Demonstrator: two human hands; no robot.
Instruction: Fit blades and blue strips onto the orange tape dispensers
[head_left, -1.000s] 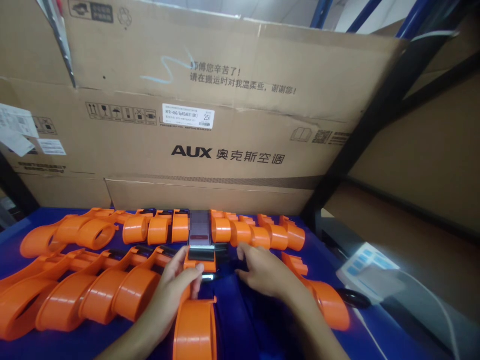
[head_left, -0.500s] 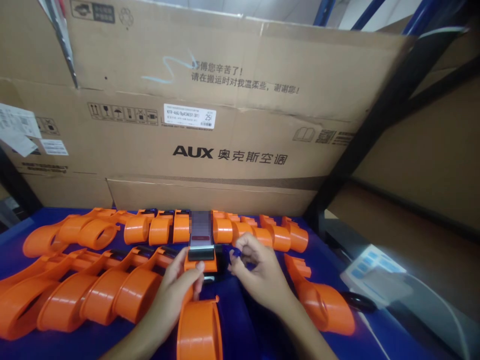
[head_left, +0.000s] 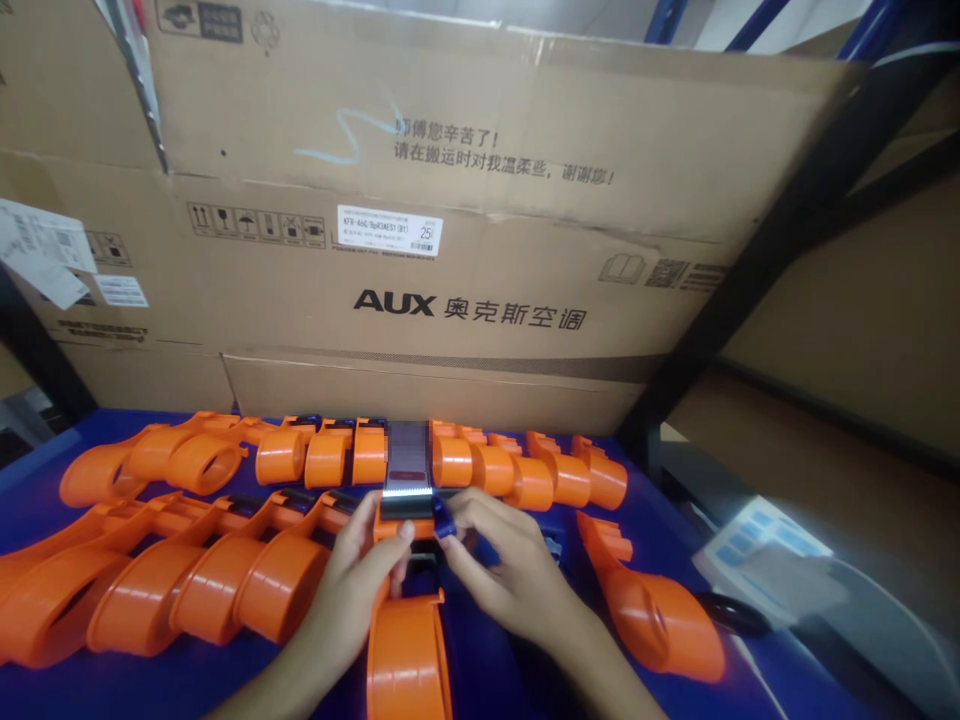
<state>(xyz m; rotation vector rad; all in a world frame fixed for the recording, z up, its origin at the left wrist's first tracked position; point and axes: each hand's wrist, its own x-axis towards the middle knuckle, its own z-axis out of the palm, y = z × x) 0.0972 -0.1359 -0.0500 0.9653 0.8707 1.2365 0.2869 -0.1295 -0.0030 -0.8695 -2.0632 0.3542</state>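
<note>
- grip status?
- on my feed, my left hand (head_left: 364, 548) grasps the dispenser (head_left: 405, 645), near centre; my right hand (head_left: 514, 570) pinches a blue piece (head_left: 444, 519) at its right side.
- surroundings?
- i note other dispensers (head_left: 281, 590) in rows, left and far.

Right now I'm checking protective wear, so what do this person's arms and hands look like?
The left hand and right hand wear no gloves. The visible forearms are bare, with no sleeve, watch or bracelet. No ring shows from this angle.
</note>
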